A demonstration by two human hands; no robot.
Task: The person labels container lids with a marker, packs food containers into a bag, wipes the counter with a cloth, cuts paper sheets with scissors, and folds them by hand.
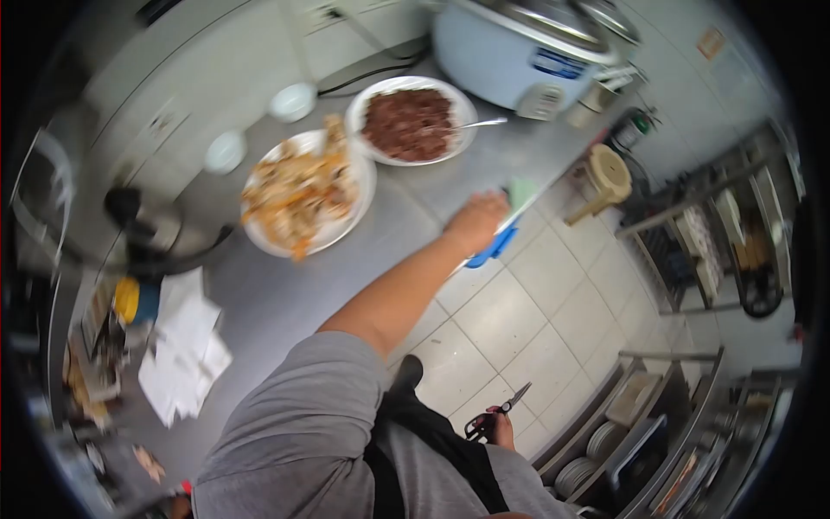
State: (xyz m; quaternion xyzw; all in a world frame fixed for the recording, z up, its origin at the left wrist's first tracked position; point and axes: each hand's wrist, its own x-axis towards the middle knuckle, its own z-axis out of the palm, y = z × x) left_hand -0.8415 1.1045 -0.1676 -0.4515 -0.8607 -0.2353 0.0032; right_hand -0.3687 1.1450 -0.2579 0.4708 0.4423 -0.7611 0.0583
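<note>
The left hand was stretched across the steel counter, and a pale green cloth was seen right at its fingertips, by the counter's edge, on the side away from the wrist. Whether the cloth was gripped or only pressed could not be told, the fingers being blurred. In the right hand, well apart from the cloth, black-handled scissors were held, their long axis slanted up and rightward in the view. A dark blue label was borne by the rice cooker, its white lettering too blurred to be read.
</note>
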